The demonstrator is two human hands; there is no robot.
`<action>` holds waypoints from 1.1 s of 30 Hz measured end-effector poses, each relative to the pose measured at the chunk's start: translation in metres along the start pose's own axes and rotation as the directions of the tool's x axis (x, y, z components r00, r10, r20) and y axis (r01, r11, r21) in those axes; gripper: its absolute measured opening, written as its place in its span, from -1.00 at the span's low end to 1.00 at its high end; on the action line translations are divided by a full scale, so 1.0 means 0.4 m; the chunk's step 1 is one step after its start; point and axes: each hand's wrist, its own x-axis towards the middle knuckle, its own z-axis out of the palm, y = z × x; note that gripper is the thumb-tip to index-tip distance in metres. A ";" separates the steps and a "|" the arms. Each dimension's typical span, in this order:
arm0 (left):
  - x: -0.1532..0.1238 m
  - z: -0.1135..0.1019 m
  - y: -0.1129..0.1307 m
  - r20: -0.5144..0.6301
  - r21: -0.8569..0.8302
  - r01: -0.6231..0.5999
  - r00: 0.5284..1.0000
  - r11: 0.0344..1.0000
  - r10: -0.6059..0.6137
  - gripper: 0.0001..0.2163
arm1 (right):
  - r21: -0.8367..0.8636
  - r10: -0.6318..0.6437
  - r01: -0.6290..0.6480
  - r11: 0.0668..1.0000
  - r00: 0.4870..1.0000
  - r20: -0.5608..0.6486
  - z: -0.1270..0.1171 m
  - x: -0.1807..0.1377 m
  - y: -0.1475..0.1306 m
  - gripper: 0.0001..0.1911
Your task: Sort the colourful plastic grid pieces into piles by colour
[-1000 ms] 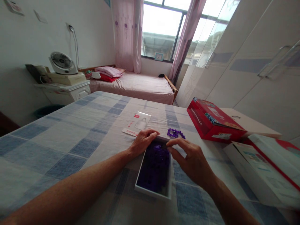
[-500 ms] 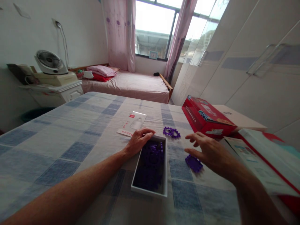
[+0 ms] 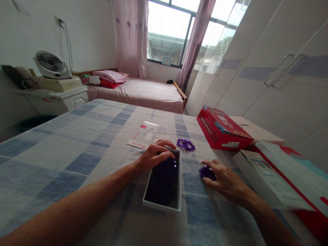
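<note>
Red carton sits beyond the right hand

Pcs in tray, loose pcs R, card bhd L, cartons far R

White rectangular open-topped box: upright, long axis front to back, interior shadowed | purple toothed-edge pieces: inside box, count unclear | solid purple toothed-edge plate: right of box, apart from it, partly hidden, tilt unclear | two purple toothed open frames: flat, adjoining, near box's far right corner, linkage unclear
</note>
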 end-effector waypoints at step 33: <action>0.015 -0.003 -0.031 -0.268 -0.018 0.215 0.940 0.977 -0.211 -0.64 | 0.301 -0.508 0.561 0.771 0.827 -0.241 -0.091 0.101 -0.185 -0.93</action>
